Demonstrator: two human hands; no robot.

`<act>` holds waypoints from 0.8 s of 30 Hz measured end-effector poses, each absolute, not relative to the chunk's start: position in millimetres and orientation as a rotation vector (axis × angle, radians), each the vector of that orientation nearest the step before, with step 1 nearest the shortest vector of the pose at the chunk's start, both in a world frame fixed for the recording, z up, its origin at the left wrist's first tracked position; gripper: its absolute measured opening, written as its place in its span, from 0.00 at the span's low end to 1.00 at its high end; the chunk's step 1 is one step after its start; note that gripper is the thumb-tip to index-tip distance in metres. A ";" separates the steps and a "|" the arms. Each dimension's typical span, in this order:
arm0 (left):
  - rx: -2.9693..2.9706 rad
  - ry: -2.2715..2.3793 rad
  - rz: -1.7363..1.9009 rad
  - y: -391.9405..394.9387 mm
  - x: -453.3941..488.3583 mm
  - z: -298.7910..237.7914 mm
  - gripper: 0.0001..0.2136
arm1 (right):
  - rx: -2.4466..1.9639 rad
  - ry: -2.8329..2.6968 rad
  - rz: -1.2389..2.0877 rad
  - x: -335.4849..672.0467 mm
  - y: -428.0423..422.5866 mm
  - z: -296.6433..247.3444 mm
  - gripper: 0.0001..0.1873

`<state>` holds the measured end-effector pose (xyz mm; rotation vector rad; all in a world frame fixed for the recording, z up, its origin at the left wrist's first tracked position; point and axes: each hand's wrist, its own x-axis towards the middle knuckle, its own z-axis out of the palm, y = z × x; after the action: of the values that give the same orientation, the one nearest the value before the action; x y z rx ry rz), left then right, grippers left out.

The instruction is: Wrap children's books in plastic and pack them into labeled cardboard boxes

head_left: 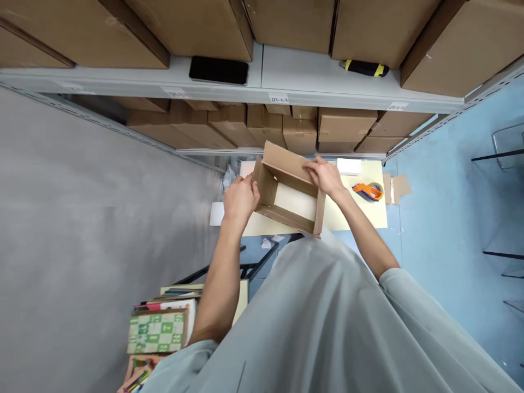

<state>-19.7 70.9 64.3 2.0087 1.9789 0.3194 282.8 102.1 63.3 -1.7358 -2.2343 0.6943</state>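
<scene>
A small brown cardboard box (267,186) is held up over the table, its top open and one long flap (286,161) raised on the far side. My left hand (240,199) is closed on the box's left edge, thumb along the rim. At the far right corner, my right hand (323,173) pinches the raised flap between thumb and fingers. A pale cream area shows inside the box; I cannot tell whether it is the box's bottom or the tabletop seen through it.
Below is a pale yellow table (339,218) with an orange tape dispenser (368,191) and a white box (349,166). Shelves ahead carry several cardboard boxes, a black phone (219,71) and a black-yellow utility knife (365,67). Books (158,330) are stacked at lower left.
</scene>
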 end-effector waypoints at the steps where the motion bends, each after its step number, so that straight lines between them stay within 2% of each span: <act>1: 1.987 1.976 0.358 69.1 -23.6 59.5 0.24 | -1.701 -2.216 0.667 283.1 103.1 62.2 0.20; 3: 1.959 1.985 0.399 61.6 -27.8 52.8 0.25 | -1.677 -2.092 0.583 290.0 87.0 61.3 0.20; 6: 1.943 2.012 0.383 43.3 -27.9 51.6 0.25 | -1.793 -1.760 0.523 307.5 26.2 59.4 0.27; 10: 1.928 2.024 0.358 15.1 -22.6 60.0 0.25 | -1.919 -1.382 0.805 317.4 -63.5 40.6 0.35; 13: 1.997 1.946 0.367 -5.5 -16.2 65.5 0.24 | -1.986 -1.237 0.991 309.3 -94.1 19.9 0.39; 19: 1.973 1.584 0.286 -34.4 -23.1 62.0 0.25 | -2.006 -1.255 0.950 304.0 -84.7 12.5 0.35; 24: 1.785 1.355 0.265 -44.4 -51.6 56.0 0.35 | -1.948 -1.355 0.943 324.7 -86.9 21.4 0.30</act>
<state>-51.6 -44.4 56.0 1.7852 1.3553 0.2647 324.7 -86.9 21.4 -1.9482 -1.3555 0.9432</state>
